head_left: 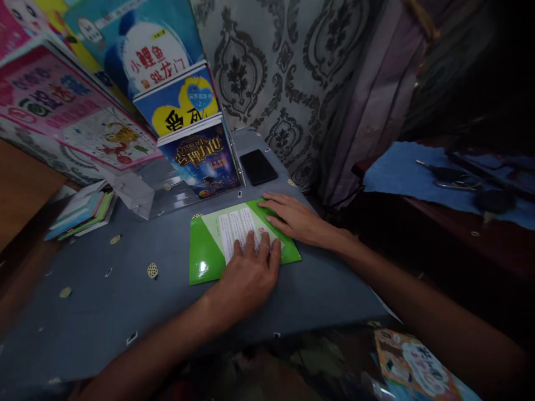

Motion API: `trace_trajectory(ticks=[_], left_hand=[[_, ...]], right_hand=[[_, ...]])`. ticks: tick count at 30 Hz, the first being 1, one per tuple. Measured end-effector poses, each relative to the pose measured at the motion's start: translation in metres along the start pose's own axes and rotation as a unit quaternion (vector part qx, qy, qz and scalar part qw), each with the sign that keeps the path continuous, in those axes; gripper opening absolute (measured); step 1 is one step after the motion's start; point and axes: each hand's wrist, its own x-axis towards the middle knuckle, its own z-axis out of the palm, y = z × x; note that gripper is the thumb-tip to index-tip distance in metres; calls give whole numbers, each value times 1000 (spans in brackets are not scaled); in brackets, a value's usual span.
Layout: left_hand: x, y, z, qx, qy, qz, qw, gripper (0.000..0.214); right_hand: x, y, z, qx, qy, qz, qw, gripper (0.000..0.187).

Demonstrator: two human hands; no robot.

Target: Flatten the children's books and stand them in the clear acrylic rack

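A thin green book (204, 248) with a pale printed panel of text lies flat on the cloth-covered table. Resting on its lower right part is my left hand (253, 264), palm down with the fingers stretched out over the text. My right hand (288, 217) lies along the book's right edge, fingers extended and touching the cover near the upper right corner. Neither hand grips the book. Just beyond the book stands a dark blue book (204, 161) at the front of a clear display rack (184, 203).
The rack holds several books, among them a pink one (71, 106) and a teal one (142, 44). A black phone (259, 167) lies right of it. Left is a small book stack (86, 211). Blue cloth (401, 172) with tools is at right; an orange book (413, 362) sits below.
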Motion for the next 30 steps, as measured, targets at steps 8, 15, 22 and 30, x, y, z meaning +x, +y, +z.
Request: trace_trajectory(ticks=[8,15,22,30], left_hand=[[-3,13,-18,35,-24,-8,999,54],[-25,-14,-6,14,43,-8,999,35],[-55,-62,-30,-212,323,-116,915,23],[-56,-101,-65,-426,496,-154,741,24]], right_hand=[[-2,-4,-6,22,6,-21,1000,47],[-4,-12,-15,108,43,1,993,46],[-14,-22,-25,436,49,133,889,52],[5,-64,-33,495,57,82,863,28]])
